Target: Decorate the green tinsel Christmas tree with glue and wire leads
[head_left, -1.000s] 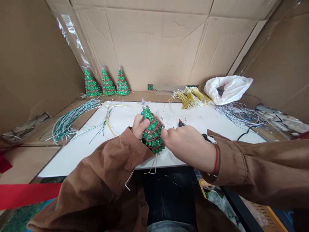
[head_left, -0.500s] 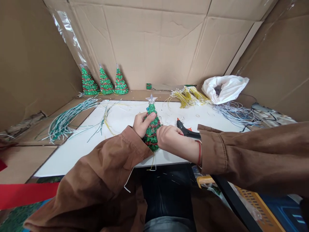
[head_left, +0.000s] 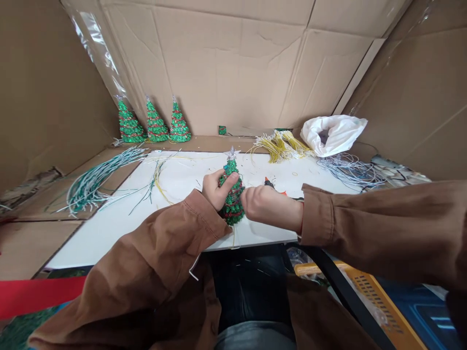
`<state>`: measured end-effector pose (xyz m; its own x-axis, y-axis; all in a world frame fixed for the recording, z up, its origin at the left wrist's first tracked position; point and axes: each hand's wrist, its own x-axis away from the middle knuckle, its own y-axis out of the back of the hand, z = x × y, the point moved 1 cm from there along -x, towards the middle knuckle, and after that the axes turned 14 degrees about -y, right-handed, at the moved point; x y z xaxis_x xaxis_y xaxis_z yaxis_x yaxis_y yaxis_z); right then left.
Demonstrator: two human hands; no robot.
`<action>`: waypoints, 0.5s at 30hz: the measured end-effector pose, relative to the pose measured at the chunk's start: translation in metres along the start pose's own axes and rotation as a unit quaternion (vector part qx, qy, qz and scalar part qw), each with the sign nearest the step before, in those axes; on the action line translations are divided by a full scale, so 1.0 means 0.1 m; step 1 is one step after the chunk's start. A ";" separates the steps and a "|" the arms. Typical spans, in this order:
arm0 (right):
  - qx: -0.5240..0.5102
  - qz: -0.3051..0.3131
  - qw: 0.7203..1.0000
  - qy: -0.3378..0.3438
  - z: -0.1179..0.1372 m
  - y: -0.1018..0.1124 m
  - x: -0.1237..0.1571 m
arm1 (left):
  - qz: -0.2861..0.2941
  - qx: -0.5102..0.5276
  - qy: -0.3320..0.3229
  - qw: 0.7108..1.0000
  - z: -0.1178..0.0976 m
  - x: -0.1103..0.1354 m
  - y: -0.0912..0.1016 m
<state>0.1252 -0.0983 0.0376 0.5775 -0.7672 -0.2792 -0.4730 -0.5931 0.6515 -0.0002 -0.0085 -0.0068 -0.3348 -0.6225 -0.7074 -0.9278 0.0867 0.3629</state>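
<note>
A small green beaded Christmas tree (head_left: 234,199) with red garland and a clear star (head_left: 231,154) on top stands near the front of the white board. My left hand (head_left: 216,189) is closed round its upper left side, thumb across the front. Against the tree's right side are the curled fingers of my right hand (head_left: 258,201); whatever they pinch is hidden. Just behind that hand lies a black glue gun (head_left: 269,183) with an orange tip, partly covered by my hand and sleeve. A thin wire (head_left: 234,238) hangs below the tree's base.
Three finished-looking trees (head_left: 157,124) stand at the back left. Green-and-white wires (head_left: 91,187) lie left, yellow wires (head_left: 279,147) at the back. A white plastic bag (head_left: 333,133) and pale tangled wires (head_left: 350,170) are at the right. Cardboard walls enclose the white board (head_left: 120,228).
The view has shifted slightly. The tree stands a little more upright between my hands, and my right hand and sleeve now cover more of the glue gun. My left hand keeps its hold.
</note>
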 end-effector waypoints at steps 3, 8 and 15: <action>-0.006 -0.028 0.994 -0.105 0.15 -0.06 0.12 | -0.010 -0.017 -0.002 1.000 -0.02 0.02 -0.01; 0.003 -0.005 0.995 -0.100 0.15 0.01 0.10 | -0.019 -0.041 -0.016 0.999 -0.02 0.02 -0.01; -0.027 0.058 0.995 0.075 -0.09 0.04 -0.08 | -0.008 -0.025 -0.027 0.999 0.01 0.01 -0.01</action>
<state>0.1251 -0.0926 0.0490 0.6157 -0.7825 -0.0932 -0.5081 -0.4846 0.7121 -0.0001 -0.0078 -0.0082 -0.3300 -0.5797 -0.7450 -0.9243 0.0380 0.3798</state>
